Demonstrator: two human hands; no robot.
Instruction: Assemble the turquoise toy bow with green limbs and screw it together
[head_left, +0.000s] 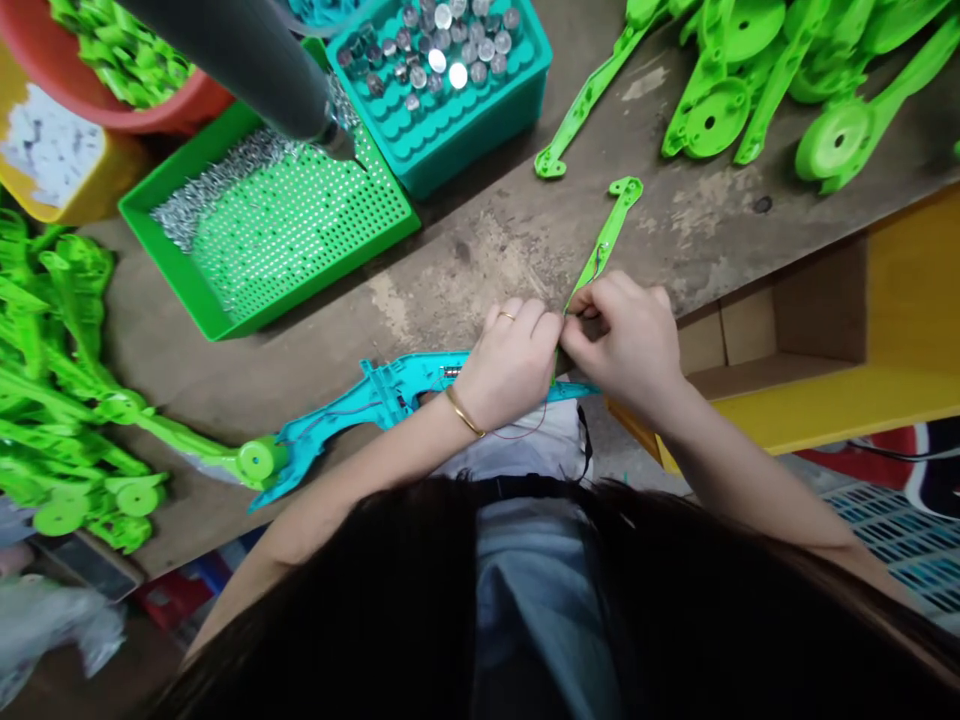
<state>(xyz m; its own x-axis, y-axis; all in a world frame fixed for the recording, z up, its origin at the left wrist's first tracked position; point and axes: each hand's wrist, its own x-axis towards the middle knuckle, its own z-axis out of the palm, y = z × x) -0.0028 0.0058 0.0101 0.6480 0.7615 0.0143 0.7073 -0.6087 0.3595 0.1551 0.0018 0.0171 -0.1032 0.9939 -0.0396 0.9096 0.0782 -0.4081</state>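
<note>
Near the table's front edge my left hand point(513, 358), with a ring and a bracelet, is closed over the green strip and the blue plastic part. What its fingertips grip is hidden. My right hand point(628, 335) pinches at the green strip point(609, 232), beside my left fingertips; any wire between its fingers is too small to tell. The long blue plastic part point(337, 415) lies under my left hand, a small spring-like piece point(451, 372) on it. A thin red wire loops below my left hand. The green strip points away from me, a thin wire along it.
A green basket point(300, 285) of small metal pieces and a teal basket point(480, 130) of round metal pieces stand at the back. Green parts point(60, 370) pile up at left, more green parts point(709, 115) at upper right. A yellow-edged box point(750, 420) adjoins the right front edge.
</note>
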